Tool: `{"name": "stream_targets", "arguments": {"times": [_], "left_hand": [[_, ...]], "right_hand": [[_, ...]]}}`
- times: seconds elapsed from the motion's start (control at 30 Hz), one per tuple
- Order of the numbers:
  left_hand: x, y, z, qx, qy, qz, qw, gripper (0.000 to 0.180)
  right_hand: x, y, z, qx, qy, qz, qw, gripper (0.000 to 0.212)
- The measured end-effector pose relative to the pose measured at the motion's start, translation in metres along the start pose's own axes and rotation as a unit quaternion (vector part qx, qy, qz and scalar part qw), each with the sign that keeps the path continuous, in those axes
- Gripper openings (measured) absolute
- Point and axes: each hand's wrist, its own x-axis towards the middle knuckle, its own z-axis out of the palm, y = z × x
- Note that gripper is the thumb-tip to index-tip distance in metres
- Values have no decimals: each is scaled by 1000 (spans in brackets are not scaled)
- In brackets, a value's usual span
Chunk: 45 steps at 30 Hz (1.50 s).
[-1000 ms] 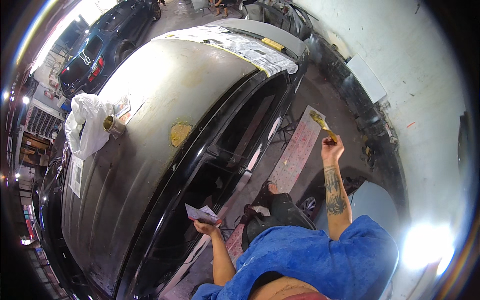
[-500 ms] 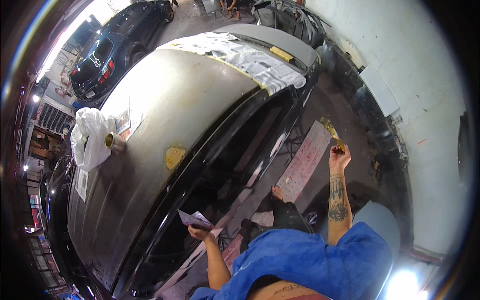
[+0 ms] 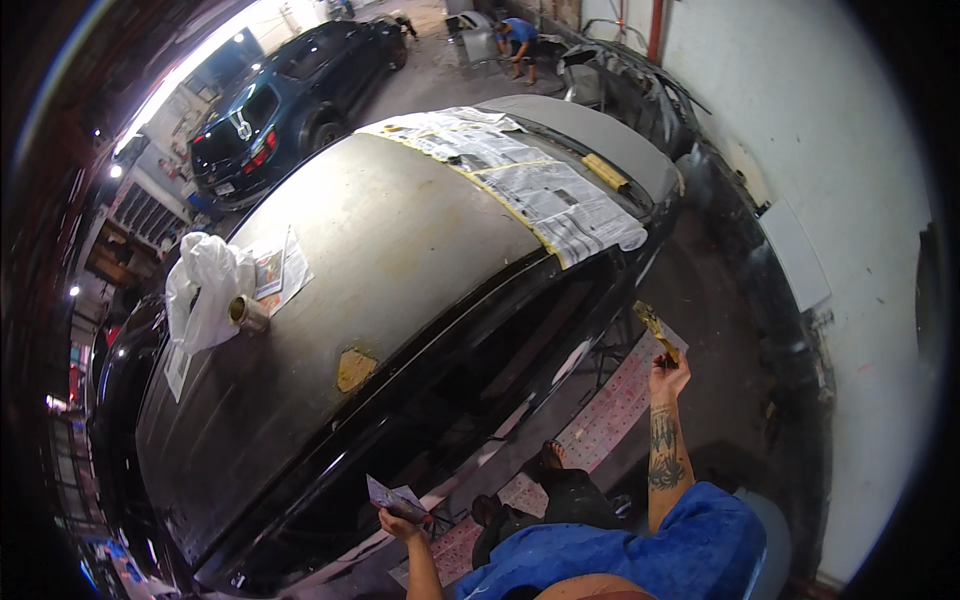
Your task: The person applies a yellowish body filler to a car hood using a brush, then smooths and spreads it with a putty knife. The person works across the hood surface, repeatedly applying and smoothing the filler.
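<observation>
My left hand (image 3: 402,525) is closed on a thin, stiff folded sheet (image 3: 393,496), pale with a purplish-red part, beside the car's dark side windows. Out to the right, my raised right hand (image 3: 669,376) grips a narrow yellow-smeared tool (image 3: 655,328), its far end pointing up and left; whether it is a brush or a scraper I cannot tell. Neither hand touches the car. A yellow patch (image 3: 356,370) marks the near edge of the grey car roof (image 3: 390,215). On the roof's left part an open metal can (image 3: 250,314) lies tilted against a white plastic bag (image 3: 205,285).
Newspaper (image 3: 530,180) is taped over the windscreen, and a yellow block (image 3: 606,172) rests near the bonnet. Below me stretches a pink spotted plank (image 3: 620,400). A white wall (image 3: 800,130) runs along the right. A dark SUV (image 3: 290,95) and a bending person in blue (image 3: 518,38) are farther off.
The view has tilted so that more of the far end shows, including the person in blue. Both hands appear lower in the picture, still holding the same things.
</observation>
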Motion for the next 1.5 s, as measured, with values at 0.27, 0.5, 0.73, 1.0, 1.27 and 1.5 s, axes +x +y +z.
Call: {"name": "stream_targets", "arguments": {"times": [0.27, 0.5, 0.73, 1.0, 1.27, 1.5], "left_hand": [[-48, 5, -62, -85, 113, -124, 982, 47], [-37, -29, -89, -180, 117, -170, 962, 45], [-7, -22, -68, -240, 121, -186, 945, 26], [33, -40, -51, -172, 73, -64, 980, 23], [43, -35, -42, -140, 46, -128, 981, 29], [65, -42, -65, -59, 20, -37, 997, 43]], "right_hand": [[-6, 48, 32, -8, -7, 62, 998, 20], [-46, 65, 60, 7, -42, 83, 996, 21], [-85, 48, 69, -8, -84, 46, 995, 19], [-107, 23, 44, 33, -80, 9, 996, 17], [-103, 6, 11, 27, -75, -36, 996, 16], [-98, 4, -12, 36, -52, -18, 998, 17]]}}
